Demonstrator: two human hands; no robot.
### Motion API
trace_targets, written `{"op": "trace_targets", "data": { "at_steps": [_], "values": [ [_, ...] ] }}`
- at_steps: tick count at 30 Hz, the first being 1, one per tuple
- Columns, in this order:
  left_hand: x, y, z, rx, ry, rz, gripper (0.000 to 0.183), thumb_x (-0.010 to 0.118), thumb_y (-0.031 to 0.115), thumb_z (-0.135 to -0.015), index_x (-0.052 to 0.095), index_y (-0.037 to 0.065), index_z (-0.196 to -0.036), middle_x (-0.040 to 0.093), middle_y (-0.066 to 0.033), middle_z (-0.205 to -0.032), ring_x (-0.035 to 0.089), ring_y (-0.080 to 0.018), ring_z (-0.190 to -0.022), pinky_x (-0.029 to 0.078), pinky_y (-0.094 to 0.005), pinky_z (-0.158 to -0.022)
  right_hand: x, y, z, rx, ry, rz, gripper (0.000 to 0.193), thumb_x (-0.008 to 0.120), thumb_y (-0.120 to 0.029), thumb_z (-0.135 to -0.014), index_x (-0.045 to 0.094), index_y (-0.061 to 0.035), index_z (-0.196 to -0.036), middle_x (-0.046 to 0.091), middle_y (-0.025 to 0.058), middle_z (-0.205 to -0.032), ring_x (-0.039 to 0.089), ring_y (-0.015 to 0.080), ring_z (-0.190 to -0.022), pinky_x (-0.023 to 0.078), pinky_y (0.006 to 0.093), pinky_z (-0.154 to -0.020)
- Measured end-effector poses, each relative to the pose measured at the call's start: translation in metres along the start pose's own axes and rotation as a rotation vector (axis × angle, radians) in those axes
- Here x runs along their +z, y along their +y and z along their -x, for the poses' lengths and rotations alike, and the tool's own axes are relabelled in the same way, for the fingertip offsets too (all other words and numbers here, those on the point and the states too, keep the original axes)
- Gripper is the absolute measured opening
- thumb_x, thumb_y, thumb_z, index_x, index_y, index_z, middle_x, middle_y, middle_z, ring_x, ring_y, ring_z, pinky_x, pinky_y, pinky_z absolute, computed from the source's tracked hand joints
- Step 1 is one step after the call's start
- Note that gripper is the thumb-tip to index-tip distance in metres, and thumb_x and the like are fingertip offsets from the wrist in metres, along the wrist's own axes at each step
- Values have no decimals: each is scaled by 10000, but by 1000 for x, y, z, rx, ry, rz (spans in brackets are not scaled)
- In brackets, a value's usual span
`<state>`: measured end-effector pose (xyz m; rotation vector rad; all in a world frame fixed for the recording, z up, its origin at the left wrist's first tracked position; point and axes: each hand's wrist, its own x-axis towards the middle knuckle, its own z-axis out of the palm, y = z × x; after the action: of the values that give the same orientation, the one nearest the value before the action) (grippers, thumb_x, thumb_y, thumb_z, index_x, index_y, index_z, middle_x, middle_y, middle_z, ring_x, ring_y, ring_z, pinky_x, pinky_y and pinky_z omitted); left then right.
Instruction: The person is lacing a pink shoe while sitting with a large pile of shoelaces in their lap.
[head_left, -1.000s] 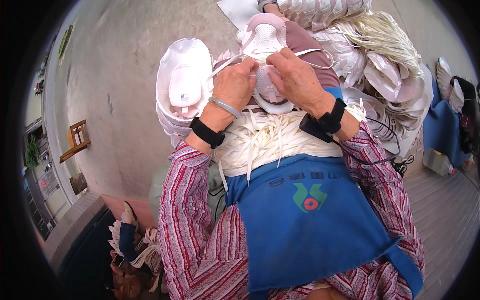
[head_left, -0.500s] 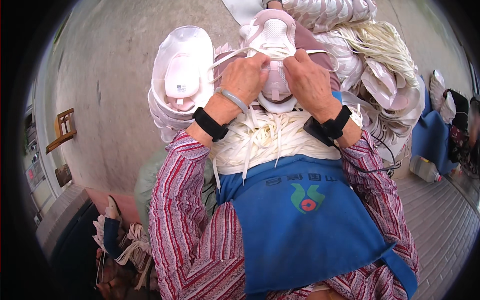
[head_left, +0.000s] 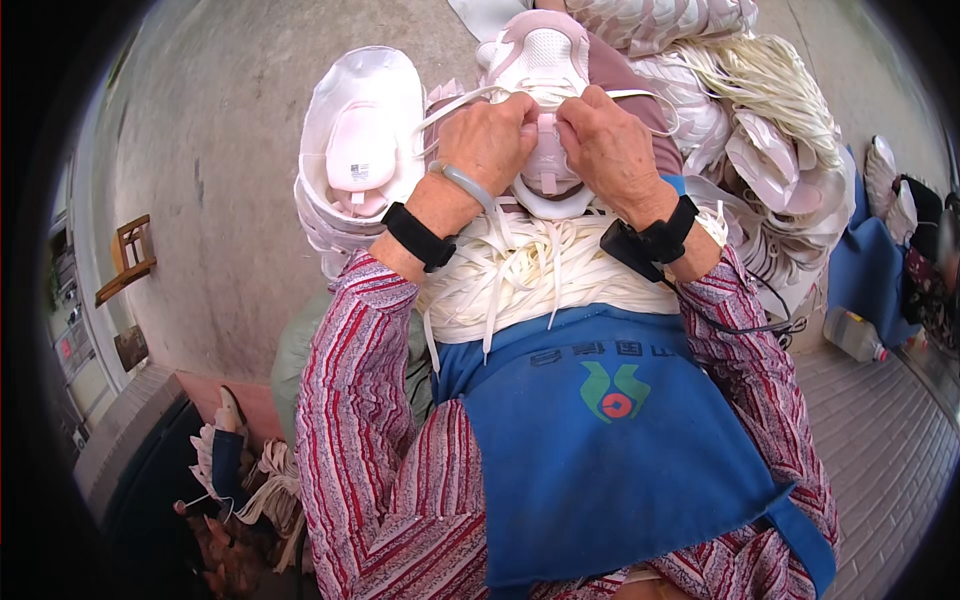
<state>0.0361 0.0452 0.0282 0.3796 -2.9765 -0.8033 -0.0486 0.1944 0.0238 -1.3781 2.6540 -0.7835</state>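
A white and pink sneaker upper (head_left: pixel 541 55) rests over my lap, its toe pointing away from me. My left hand (head_left: pixel 484 143) is closed at its lacing, left of the tongue. Opposite it, my right hand (head_left: pixel 610 140) pinches at the lacing's right side. A white shoelace (head_left: pixel 447 107) loops out to both sides of the shoe and runs in to my fingers; the fingertips are partly hidden. Between my hands shows the pink tongue with its pull tab (head_left: pixel 547 160). A thick bundle of cream laces (head_left: pixel 545 265) lies across my lap, nearer than the shoe.
Nested white uppers (head_left: pixel 318 130) stand close by on the left. At the right are piled uppers (head_left: pixel 770 165) and a hank of laces (head_left: pixel 765 85). A plastic bottle (head_left: pixel 853 334) lies farther right. A small wooden stool (head_left: pixel 128 260) is far left.
Both hands have shifted slightly at the lacing, and the right fingers sit a little nearer the tongue. The shoe stays in nearly the same place.
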Motion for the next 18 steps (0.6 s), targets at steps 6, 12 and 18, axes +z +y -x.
{"op": "trace_targets", "data": {
  "at_steps": [6,12,18],
  "values": [
    [-3,5,-5,41,-37,-174,134,600,198,-842,656,93,-905,666,-164,-728,661,-340,-680,523,-435,-606,2,-6,0,-33,11,12,80,632,-127,-821,613,-64,-868,572,125,-867,635,341,-728,507,448,-619],
    [-2,5,-3,70,-22,-159,131,596,196,-826,643,83,-873,654,-190,-726,645,-362,-657,520,-453,-604,1,0,3,21,52,-121,108,634,-141,-837,622,-72,-918,578,117,-889,624,332,-716,507,417,-630],
    [-46,-9,7,-135,-347,531,117,613,169,-837,606,54,-858,626,-65,-695,593,-181,-543,490,-300,-511,-18,0,6,-99,106,-347,151,630,-116,-843,619,-79,-989,576,95,-907,628,310,-736,517,397,-643]
  ]
}}
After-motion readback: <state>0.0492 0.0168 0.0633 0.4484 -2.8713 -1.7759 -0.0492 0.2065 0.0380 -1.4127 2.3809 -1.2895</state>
